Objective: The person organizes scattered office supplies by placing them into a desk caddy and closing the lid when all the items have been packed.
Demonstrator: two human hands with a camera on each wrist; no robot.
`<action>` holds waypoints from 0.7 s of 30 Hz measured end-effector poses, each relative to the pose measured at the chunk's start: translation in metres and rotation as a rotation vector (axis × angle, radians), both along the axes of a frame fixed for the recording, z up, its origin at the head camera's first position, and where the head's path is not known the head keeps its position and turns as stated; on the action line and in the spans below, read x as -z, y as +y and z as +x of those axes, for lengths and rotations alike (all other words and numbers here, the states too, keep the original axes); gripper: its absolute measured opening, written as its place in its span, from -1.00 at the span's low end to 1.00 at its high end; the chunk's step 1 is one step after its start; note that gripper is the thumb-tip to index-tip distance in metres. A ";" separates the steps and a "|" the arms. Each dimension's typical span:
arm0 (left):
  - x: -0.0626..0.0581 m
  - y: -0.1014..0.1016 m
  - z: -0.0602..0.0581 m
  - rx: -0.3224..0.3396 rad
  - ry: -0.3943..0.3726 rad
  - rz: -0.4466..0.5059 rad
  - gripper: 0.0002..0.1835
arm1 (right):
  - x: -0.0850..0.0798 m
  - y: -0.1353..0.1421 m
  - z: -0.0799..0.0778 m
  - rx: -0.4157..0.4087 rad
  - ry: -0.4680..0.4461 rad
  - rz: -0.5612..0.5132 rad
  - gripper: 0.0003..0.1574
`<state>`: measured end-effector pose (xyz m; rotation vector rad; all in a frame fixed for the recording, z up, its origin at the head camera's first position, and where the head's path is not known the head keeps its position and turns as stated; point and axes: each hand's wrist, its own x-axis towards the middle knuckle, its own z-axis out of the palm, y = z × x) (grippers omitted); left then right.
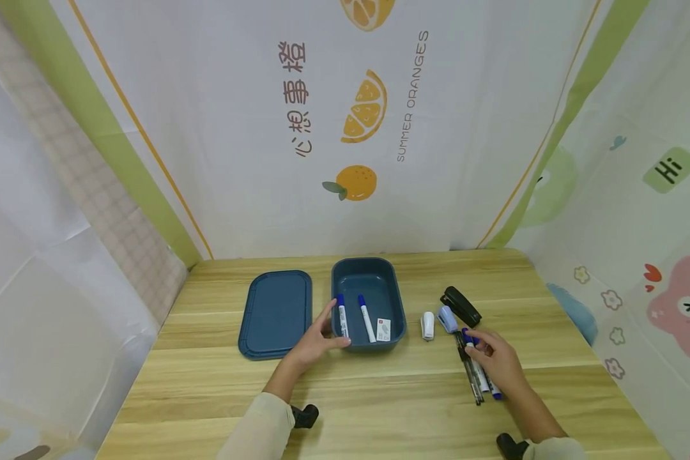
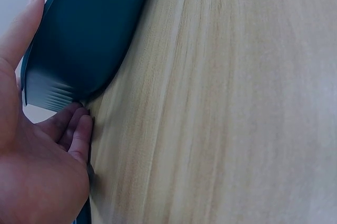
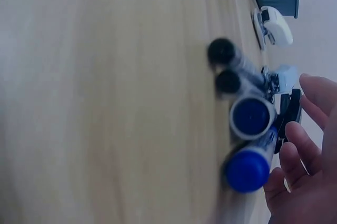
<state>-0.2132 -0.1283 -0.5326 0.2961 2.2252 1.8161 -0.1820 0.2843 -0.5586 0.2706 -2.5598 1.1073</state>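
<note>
A dark blue plastic box (image 1: 403, 300) holds two white markers with blue caps, one marker (image 1: 343, 322) along its left side and another marker (image 1: 367, 318) near the middle. At the box's front left corner is my left hand (image 1: 313, 345), thumb along the front rim, other fingers spread beside the left wall. My right hand (image 1: 497, 364) is over a bundle of pens and markers on the table, thumb and forefinger apart around a blue marker cap (image 1: 466, 333). Black pens (image 1: 470, 377) lie left of it; a blue-ended marker (image 3: 247, 171) is nearest the right wrist camera.
A flat dark blue lid (image 1: 278, 313) lies left of the box. Between box and pens are a small white stapler (image 1: 427, 326) and a small light purple stapler (image 1: 446, 319). Behind them lies a black stapler (image 1: 461, 305). A printed curtain (image 1: 236, 191) hangs behind the wooden table (image 1: 379, 409).
</note>
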 end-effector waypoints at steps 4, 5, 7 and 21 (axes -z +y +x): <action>-0.001 -0.001 -0.001 0.007 -0.005 0.006 0.03 | 0.000 0.004 0.002 0.003 -0.034 0.013 -0.59; -0.003 -0.001 0.000 0.010 -0.006 0.007 0.03 | 0.000 0.005 0.002 0.003 -0.040 0.018 -0.59; -0.009 -0.001 0.002 0.020 -0.010 0.012 0.03 | 0.000 0.008 0.002 0.001 -0.051 0.024 -0.59; -0.016 0.000 0.005 0.024 -0.029 0.016 0.04 | 0.001 0.027 0.000 -0.084 -0.091 0.077 -0.58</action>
